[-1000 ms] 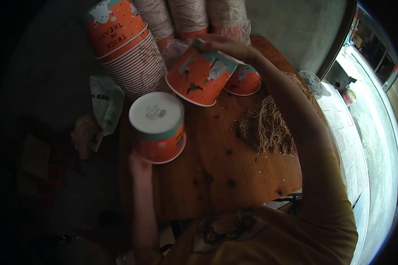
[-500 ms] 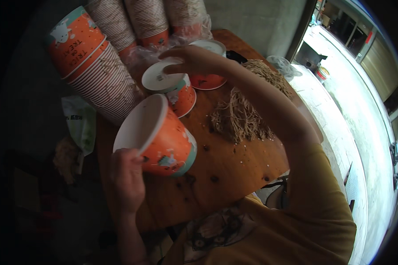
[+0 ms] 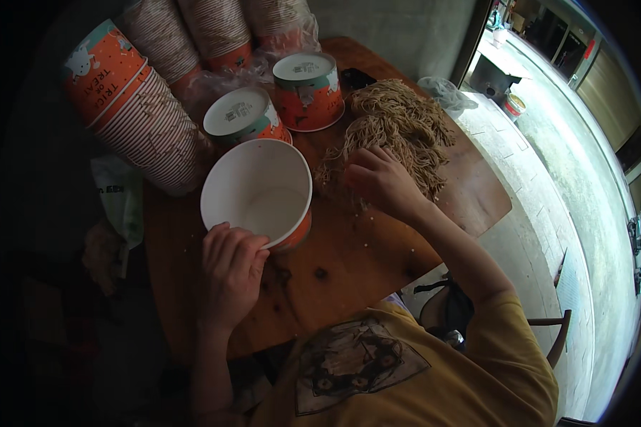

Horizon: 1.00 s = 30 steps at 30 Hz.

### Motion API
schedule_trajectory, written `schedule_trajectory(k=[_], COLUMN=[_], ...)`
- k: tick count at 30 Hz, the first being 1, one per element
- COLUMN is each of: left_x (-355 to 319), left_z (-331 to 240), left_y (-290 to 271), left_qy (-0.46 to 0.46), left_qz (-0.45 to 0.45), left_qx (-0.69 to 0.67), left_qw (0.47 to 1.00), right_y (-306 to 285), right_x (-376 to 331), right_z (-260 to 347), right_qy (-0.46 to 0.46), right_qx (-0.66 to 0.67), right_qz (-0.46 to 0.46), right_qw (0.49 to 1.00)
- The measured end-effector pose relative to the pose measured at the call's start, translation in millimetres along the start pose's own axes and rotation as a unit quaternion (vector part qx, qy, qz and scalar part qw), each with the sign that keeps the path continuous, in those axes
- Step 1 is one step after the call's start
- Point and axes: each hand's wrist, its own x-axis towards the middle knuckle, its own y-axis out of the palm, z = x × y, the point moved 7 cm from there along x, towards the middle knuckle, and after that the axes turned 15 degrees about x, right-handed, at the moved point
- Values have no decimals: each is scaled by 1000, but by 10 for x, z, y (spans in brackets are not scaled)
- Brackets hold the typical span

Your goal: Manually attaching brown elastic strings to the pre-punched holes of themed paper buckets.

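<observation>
Left hand (image 3: pixel 228 274): gripped the near rim of the open cup (image 3: pixel 258 191); fingers curled over the edge, closed on it.
Open cup: white inside, orange outside, empty; tilted mouth-up toward the camera, resting on the desk (image 3: pixel 349 263) near its middle.
Right hand (image 3: pixel 381 178): laid on the near edge of the noodle pile (image 3: pixel 395 135); fingers bent and loosely closed into the strands, though whether any were actually pinched could not be told.
Noodle pile: loose, dry, tan strands, heaped on the far right part of the desk; long axis ran from the right hand away toward the far edge.
Key relation: pile just right of the open cup, apart from it by a narrow strip of bare wood; right hand much nearer the pile, left hand well apart from it; cup mouth lay to the left of the right hand.
Upturned cups (image 3: pixel 308 89): two, bottoms up, just beyond the open cup, one touching or nearly touching its far rim.
Cup stacks (image 3: pixel 146 117): several long nested stacks lying at the far left, partly in clear plastic.
Shirt (image 3: pixel 406 370): yellow, at the lower edge.
</observation>
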Motion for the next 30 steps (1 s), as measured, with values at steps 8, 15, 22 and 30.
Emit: schedule_trajectory(k=[8,15,22,30], left_x=[29,7,-144,-243], left_z=[-122,-290,-304,-256], left_y=[25,-79,-110,-126], left_qy=[-50,-51,-95,-139], left_qz=[-12,-57,-89,-89], left_qx=[14,28,26,13], left_qw=[999,997,991,986], right_y=[50,-349,-267,-431], right_x=[-362,-501,-427,71], right_z=[228,109,-69,-396], right_qy=[196,130,106,51], right_qx=[241,98,-3,-45], right_qz=[-62,-152,-99,-141], right_qw=[949,975,989,988])
